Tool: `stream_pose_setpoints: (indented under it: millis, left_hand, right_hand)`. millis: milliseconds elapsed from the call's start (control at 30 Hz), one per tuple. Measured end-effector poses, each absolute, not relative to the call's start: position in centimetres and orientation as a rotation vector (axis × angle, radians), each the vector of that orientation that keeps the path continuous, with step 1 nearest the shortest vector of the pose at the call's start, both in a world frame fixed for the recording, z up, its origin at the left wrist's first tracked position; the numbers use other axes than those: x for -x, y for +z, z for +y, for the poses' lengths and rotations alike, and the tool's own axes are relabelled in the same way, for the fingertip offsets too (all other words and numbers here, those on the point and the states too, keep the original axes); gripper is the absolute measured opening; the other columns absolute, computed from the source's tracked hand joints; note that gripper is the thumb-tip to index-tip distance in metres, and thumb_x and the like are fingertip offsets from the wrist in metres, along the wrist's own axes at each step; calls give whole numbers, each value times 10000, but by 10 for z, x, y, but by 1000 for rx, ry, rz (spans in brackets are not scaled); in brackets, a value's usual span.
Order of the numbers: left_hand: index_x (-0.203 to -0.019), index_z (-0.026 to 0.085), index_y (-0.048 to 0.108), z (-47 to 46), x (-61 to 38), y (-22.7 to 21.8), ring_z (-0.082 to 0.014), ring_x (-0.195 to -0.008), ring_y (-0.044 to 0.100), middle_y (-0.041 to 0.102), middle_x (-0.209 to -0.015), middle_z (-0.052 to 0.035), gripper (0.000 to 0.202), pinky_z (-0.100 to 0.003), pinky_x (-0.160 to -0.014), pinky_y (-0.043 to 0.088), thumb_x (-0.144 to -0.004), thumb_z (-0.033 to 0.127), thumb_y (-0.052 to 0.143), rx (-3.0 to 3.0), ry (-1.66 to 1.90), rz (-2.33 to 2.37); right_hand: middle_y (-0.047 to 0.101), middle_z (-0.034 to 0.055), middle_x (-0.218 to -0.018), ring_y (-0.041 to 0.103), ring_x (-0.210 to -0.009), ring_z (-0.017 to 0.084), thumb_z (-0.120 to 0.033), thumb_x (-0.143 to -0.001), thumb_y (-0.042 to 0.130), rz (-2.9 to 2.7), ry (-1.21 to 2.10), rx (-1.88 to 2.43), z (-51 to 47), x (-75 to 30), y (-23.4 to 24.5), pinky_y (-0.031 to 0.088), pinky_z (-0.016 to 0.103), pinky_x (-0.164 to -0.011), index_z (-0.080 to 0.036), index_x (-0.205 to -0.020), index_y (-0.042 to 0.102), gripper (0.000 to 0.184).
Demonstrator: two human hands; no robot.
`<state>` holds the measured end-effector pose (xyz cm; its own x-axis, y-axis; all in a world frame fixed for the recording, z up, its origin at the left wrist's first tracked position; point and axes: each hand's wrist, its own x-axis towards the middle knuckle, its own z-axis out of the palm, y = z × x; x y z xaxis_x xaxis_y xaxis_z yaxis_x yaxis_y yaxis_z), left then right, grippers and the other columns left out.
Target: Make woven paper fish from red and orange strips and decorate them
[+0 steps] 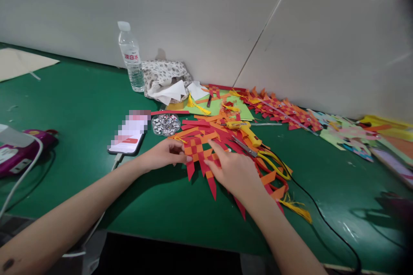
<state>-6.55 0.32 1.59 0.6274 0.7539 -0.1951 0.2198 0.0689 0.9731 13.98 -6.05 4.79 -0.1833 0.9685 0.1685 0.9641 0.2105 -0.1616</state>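
Head view is showing both hands working at a woven paper piece (196, 151) of red and orange strips, which is lying flat on the green worktop (80, 107) just in front of the person. The left hand (163, 154) is reaching its fingertips onto the piece's left edge; I cannot tell whether it is pinching a strip or only pressing. The right hand (235, 172) is lying released, fingers spread, pressing down on the piece's right side and covering the loose strip ends there. Yellow-handled scissors (274, 162) are lying just right of that hand, with a yellow glue gun (247, 131) behind them. A phone (129, 137) and a dish of googly eyes (165, 123) are sitting behind the left hand, and a water bottle (130, 58) is standing by the wall.
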Motion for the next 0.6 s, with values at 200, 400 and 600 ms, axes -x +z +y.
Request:
stream_pose_setpoints:
  millis: [200,400,600]
  left_hand:
    - [-629,145,585,3,66,15,-73,-517,454,541,-579,35,236,-199,-474,362,-709,337,694,-1511,469,848]
    - [-614,148,575,3,65,17,-72,-515,455,540,-577,37,228,-198,-472,358,-699,319,699,-1474,484,847]
    - [-623,150,592,3,66,16,-76,-524,464,545,-579,36,235,-200,-478,369,-702,343,702,-1485,483,854]
  right_hand:
    - [253,-84,-451,281,-403,109,-471,-791,604,-1849,114,1829,-39,-148,45,148,263,-441,-189,-1190,541,494]
    - [189,-85,-441,164,-404,73,-521,-852,489,-1427,1358,1089,-38,-137,58,177,253,-428,-210,-506,449,467]
    - [467,-2,-580,486,-587,128,-528,-820,502,-1179,1307,958,-43,-144,68,444,284,-587,-207,-438,239,564]
